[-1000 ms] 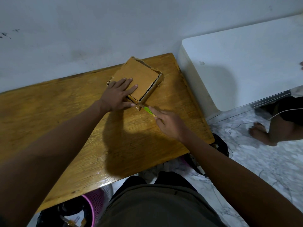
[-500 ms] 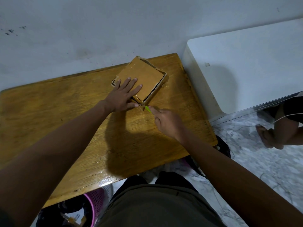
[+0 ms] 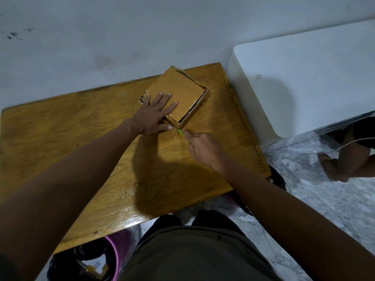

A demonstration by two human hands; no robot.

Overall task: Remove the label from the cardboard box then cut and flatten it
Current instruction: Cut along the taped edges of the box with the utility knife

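Since a second ago: right hand (image 3: 205,146) has drawn the green cutter (image 3: 180,132) back a little toward the person; its tip now sits just off the cardboard box's (image 3: 178,92) near corner, beside the left thumb. Less green shows past the right fingers (image 3: 190,134). Left hand (image 3: 154,114) lies flatter, fingers spread further across the box top.

Bare wooden table (image 3: 60,138) fills frame left and centre. Cardboard box (image 3: 182,90) occupies its upper centre; white cabinet (image 3: 304,88) stands just beside the right edge.
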